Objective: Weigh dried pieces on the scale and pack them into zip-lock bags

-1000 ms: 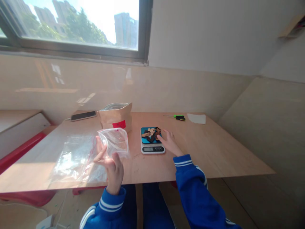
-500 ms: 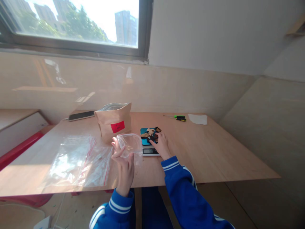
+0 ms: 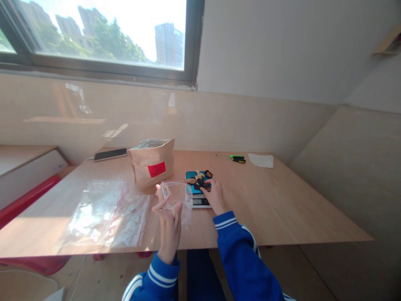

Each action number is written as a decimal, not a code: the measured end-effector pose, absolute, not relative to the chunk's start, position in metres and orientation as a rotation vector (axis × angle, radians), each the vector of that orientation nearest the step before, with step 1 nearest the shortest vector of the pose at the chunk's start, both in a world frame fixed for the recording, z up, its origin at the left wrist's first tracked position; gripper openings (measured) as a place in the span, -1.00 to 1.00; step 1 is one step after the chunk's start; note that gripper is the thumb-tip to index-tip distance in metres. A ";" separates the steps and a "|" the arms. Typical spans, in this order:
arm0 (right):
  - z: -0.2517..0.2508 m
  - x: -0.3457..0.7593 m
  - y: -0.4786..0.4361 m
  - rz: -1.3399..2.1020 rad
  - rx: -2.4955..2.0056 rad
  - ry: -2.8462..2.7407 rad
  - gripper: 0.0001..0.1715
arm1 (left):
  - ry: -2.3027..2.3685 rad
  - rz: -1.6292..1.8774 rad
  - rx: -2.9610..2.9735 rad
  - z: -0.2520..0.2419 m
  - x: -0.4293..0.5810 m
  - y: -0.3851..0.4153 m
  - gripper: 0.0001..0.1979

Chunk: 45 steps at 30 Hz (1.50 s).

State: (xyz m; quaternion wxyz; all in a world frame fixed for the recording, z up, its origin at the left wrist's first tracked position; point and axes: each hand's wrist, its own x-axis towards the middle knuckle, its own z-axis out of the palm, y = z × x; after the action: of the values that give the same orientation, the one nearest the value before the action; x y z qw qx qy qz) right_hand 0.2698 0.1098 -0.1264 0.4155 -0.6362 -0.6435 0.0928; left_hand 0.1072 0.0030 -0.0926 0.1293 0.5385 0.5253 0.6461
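Note:
My left hand (image 3: 169, 223) holds a small clear zip bag (image 3: 178, 195) with its mouth spread apart, fingers at the bag's left and lower edges. Just right of it, a digital kitchen scale (image 3: 201, 203) with a blue top lies on the table. Several dried slices (image 3: 199, 177), some pale and some dark brown, are heaped on the scale; I cannot make out their exact kind. My right hand (image 3: 216, 196) reaches over the scale's right side, its thumb and fingers closed on dark slices at the near edge of the heap. The hand partly covers these.
Behind the left hand stands an open brown paper pouch (image 3: 150, 165) with a red label. Large clear zip bags (image 3: 97, 209) lie at the left. A phone (image 3: 110, 155), screwdrivers (image 3: 237, 159) and a white paper (image 3: 261, 160) rest along the back of the wooden table (image 3: 282, 205).
My right fingers have drawn together on the dark slices, toward the near side of the scale. The left hand still holds the small bag. The whole view has shifted slightly.

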 end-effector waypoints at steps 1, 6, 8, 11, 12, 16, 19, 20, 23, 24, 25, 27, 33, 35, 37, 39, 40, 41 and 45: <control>-0.127 0.270 0.110 0.259 -1.578 -1.589 -0.85 | 1.521 1.879 1.558 -0.092 0.108 0.003 -0.70; -0.115 0.270 0.103 0.395 -1.509 -1.463 -0.86 | 1.514 1.880 1.535 -0.095 0.108 0.003 -0.74; -0.097 0.268 0.097 0.520 -1.412 -1.390 -0.77 | 1.489 1.862 1.536 -0.097 0.108 0.005 -0.75; -0.061 0.260 0.083 0.658 -1.203 -1.396 -0.67 | 1.439 1.821 1.526 -0.099 0.108 0.007 -0.74; -0.048 0.255 0.078 0.659 -1.159 -1.455 -0.68 | 1.430 1.818 1.527 -0.100 0.108 0.008 -0.74; -0.014 0.235 0.059 0.608 -1.092 -1.761 -0.78 | 1.431 1.835 1.528 -0.099 0.110 0.011 -0.74; -0.006 0.225 0.051 0.712 -1.024 -1.927 -0.73 | 1.432 1.842 1.490 -0.099 0.110 0.012 -0.75; -0.006 0.224 0.051 0.769 -0.995 -1.948 -0.71 | 1.433 1.848 1.475 -0.099 0.110 0.012 -0.76; -0.014 0.228 0.064 0.827 -0.948 -1.889 -0.69 | 1.443 1.869 1.450 -0.100 0.108 0.011 -0.80; -0.020 0.231 0.072 0.771 -0.968 -1.853 -0.68 | 1.449 1.874 1.448 -0.100 0.107 0.011 -0.81; -0.029 0.234 0.083 0.680 -1.012 -1.827 -0.67 | 1.455 1.877 1.446 -0.101 0.106 0.011 -0.81; -0.050 0.239 0.106 0.454 -1.158 -1.837 -0.64 | 1.472 1.888 1.435 -0.101 0.105 0.011 -0.81; -0.108 0.240 0.153 0.173 -1.497 -2.057 -0.58 | 1.488 1.909 1.429 -0.102 0.103 0.007 -0.77; -0.115 0.242 0.154 0.178 -1.488 -2.055 -0.73 | 1.506 1.897 1.423 -0.102 0.102 0.006 -0.77; -0.116 0.246 0.152 0.203 -1.464 -2.054 -0.83 | 1.504 1.895 1.413 -0.101 0.102 0.006 -0.78; -0.116 0.251 0.148 0.234 -1.436 -2.052 -0.86 | 1.483 1.902 1.392 -0.101 0.102 0.006 -0.77; -0.116 0.253 0.146 0.252 -1.422 -2.048 -0.86 | 1.477 1.907 1.381 -0.101 0.103 0.007 -0.77; -0.116 0.255 0.145 0.272 -1.410 -2.041 -0.84 | 1.474 1.909 1.373 -0.101 0.103 0.007 -0.76; -0.114 0.259 0.141 0.354 -1.377 -1.962 -0.85 | 1.471 1.902 1.371 -0.098 0.104 0.006 -0.74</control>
State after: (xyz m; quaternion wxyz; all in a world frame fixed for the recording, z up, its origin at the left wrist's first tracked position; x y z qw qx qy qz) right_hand 0.2585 0.1414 -0.1145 0.3516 -0.5319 -0.7581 0.1367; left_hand 0.1040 0.0057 -0.0982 0.1859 0.4868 0.5222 0.6751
